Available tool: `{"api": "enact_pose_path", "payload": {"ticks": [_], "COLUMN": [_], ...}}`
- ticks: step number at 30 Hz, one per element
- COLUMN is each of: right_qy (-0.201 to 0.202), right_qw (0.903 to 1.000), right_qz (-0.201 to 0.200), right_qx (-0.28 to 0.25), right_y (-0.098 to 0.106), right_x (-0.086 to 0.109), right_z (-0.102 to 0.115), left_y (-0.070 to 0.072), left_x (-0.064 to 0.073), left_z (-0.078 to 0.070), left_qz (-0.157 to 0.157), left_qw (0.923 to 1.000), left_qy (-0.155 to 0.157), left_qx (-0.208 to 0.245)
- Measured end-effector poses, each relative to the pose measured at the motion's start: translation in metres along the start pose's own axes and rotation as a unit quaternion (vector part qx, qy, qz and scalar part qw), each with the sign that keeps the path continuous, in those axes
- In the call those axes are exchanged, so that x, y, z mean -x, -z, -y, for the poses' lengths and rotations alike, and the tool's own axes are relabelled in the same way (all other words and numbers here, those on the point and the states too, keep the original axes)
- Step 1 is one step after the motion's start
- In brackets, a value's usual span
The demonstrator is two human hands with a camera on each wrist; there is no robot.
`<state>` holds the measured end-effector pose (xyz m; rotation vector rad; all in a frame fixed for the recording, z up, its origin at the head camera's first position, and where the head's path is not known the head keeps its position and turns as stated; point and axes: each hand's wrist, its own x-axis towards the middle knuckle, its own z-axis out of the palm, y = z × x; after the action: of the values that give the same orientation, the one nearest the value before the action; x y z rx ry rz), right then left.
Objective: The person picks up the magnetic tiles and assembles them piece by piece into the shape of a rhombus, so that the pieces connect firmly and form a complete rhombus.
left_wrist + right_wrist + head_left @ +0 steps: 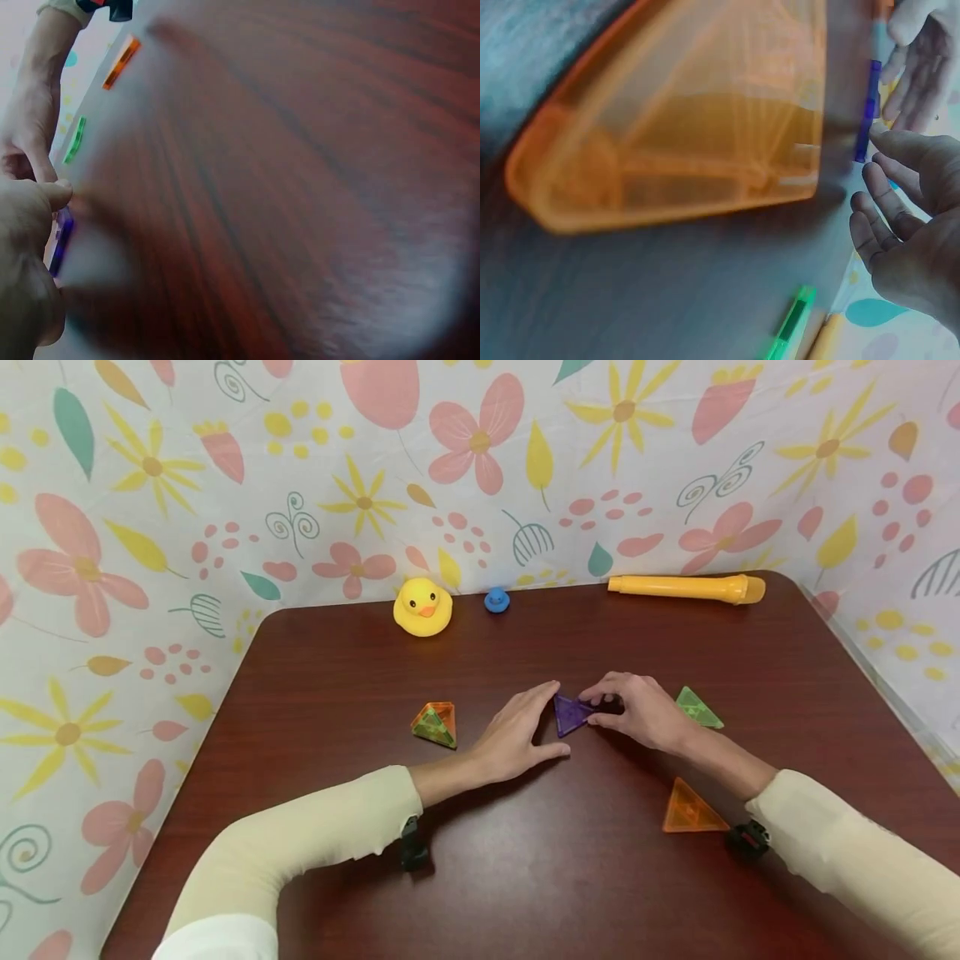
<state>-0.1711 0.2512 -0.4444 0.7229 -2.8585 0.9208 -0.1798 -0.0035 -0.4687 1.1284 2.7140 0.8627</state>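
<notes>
A translucent purple triangular tile (572,715) lies flat on the dark wooden table between the two hands. My right hand (647,710) pinches its right corner between thumb and bent forefinger; in the right wrist view the thumb meets the edge of the purple tile (868,111). My left hand (517,733) reaches in from the other side with fingers extended and thumb spread, fingertips right at the tile's upper left corner. A green triangular tile (697,707) lies just beyond the right wrist. An orange triangular tile (692,810) sits below the right forearm, large in the right wrist view.
Left of the left hand sits a small piece of joined orange and green triangles (435,724). Along the back edge stand a yellow rubber duck (423,607) and a small blue duck (497,600), with a yellow toy microphone (686,587) at the right. Flowered cloth hangs behind.
</notes>
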Motion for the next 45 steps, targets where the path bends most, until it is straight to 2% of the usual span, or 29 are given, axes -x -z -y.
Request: {"api": "enact_pose_path", "payload": {"ticks": [5, 11, 13, 18, 23, 27, 35, 45], "right_qy": [0.0, -0.009, -0.028, -0.114, -0.158, -0.173, -0.141, -0.138], "right_qw": [0.9996, 0.9996, 0.9995, 0.993, 0.9861, 0.9829, 0.9857, 0.9875], "right_qz": [-0.022, -0.024, -0.014, 0.026, 0.046, 0.051, 0.039, 0.05], "right_qx": [-0.02, -0.008, -0.009, -0.017, -0.024, -0.037, -0.084, -0.057], "right_y": [0.013, 0.038, 0.047, 0.07, 0.083, 0.084, 0.076, 0.07], "right_x": [0.005, 0.015, 0.02, 0.035, 0.048, 0.059, 0.08, 0.087], "right_z": [-0.003, -0.017, -0.022, -0.04, -0.061, -0.071, -0.085, -0.088], "left_y": [-0.002, -0.004, -0.005, -0.006, -0.007, -0.006, -0.006, -0.003], "left_x": [-0.009, -0.012, -0.012, -0.011, -0.011, -0.012, -0.011, -0.011], "left_z": [0.003, 0.005, 0.006, 0.008, 0.01, 0.01, 0.009, 0.005], "left_qz": [-0.021, -0.031, -0.032, -0.034, -0.037, -0.036, -0.028, -0.019], "left_qw": [0.9994, 0.9985, 0.9985, 0.9983, 0.9982, 0.9983, 0.9984, 0.9981], "left_qy": [0.007, 0.013, 0.014, 0.012, 0.007, 0.006, 0.006, 0.016], "left_qx": [-0.027, -0.043, -0.043, -0.045, -0.047, -0.045, -0.049, -0.057]}}
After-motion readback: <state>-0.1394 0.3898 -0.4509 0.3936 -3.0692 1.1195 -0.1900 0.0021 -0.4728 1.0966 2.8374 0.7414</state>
